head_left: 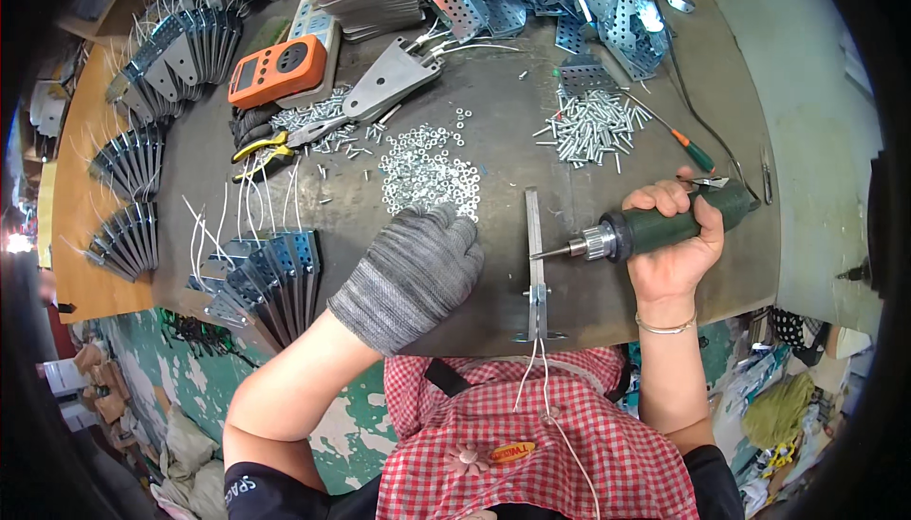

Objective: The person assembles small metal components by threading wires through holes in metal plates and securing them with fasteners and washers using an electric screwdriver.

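My left hand (pixel 413 278), in a grey knitted glove, reaches the near edge of a pile of small metal nuts (pixel 427 164). Its fingers are curled together, and whatever is between the tips is hidden. My right hand (pixel 674 245) is bare and wrapped round a dark green electric screwdriver (pixel 669 229). The driver's bit points left, its tip close to a narrow grey metal part (pixel 534 245) standing on edge near the table's front. A bracket (pixel 538 306) sits at that part's near end, where white wires (pixel 545 378) hang over my red checked apron.
Screws (pixel 593 128) lie heaped at right, near a screwdriver (pixel 693 148). Behind are perforated blue-grey brackets (pixel 607 8). An orange multimeter (pixel 277 71), yellow-handled pliers (pixel 289 140) and a flat grey wired part (pixel 394 79) lie back left. Finished-looking wired parts (pixel 275 278) stand in rows at left.
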`<state>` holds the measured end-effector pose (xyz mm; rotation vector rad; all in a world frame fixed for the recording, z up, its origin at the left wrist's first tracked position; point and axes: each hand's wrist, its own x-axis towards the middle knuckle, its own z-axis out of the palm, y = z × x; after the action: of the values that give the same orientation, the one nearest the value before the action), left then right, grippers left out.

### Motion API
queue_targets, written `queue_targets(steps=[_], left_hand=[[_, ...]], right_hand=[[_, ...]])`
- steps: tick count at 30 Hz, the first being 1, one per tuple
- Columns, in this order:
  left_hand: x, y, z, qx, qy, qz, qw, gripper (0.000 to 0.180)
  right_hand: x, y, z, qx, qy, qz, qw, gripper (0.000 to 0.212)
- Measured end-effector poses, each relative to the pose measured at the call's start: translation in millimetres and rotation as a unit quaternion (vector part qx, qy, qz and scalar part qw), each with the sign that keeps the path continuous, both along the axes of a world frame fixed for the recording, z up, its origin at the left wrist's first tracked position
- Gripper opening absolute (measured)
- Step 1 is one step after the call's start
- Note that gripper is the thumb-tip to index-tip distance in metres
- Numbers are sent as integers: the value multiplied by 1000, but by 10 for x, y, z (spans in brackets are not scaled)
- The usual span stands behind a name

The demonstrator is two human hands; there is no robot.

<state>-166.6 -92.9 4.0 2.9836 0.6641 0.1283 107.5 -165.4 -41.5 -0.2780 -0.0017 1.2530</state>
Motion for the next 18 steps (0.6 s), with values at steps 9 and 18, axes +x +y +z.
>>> queue_targets(steps=[9,18], left_hand=[[107,-602,-188,-424,-315,309,791,16],[260,-719,-375,-415,-390,299,766,16]], right_hand=[[74,-182,-12,2,43,1,999,30],[76,-269,76,16,33,4,999,30]])
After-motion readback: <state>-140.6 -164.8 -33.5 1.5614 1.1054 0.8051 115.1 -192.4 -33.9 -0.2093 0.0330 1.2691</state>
